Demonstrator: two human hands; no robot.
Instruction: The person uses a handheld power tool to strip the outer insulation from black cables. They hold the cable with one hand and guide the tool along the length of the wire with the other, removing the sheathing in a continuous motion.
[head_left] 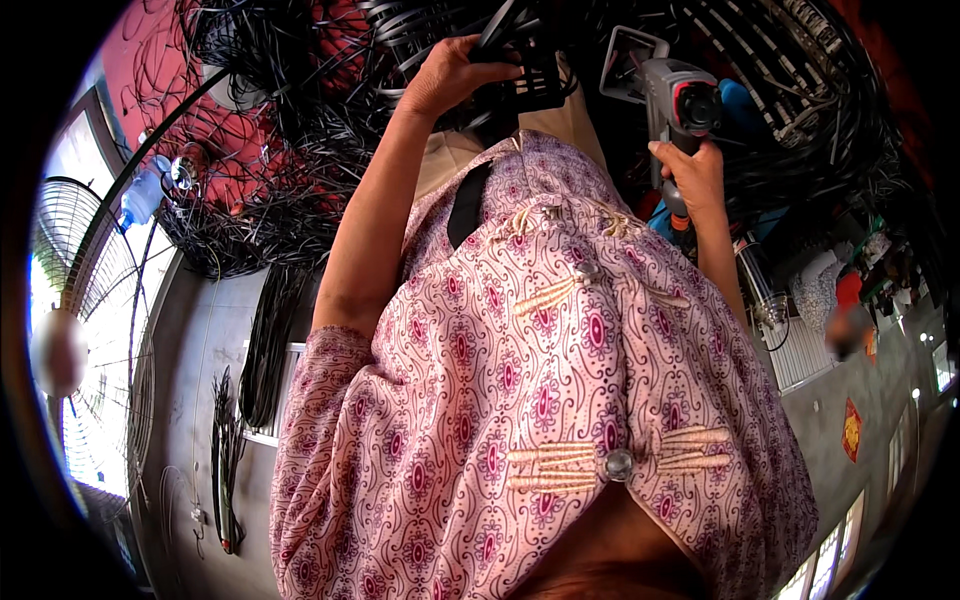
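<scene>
At the top middle, my left hand [448,80] is closed on a black woven piece of flat strips [540,85], the thumb stretched along its near side and the other fingers mostly hidden. Several loose strip ends rise from this piece. My right hand [695,178] wraps round the handle of a grey pistol-grip power tool [672,88] to the right of it. The tool has a red ring round a black end and an orange part below the grip. Its tip does not show clearly, and it stands apart from the woven piece.
Tangled black strips [300,150] spread over a red surface [150,50] at the far left. More bundled strips [790,70] lie at the far right, beside a grey metal frame [630,65]. A wire-caged fan [90,320] stands at the left rim.
</scene>
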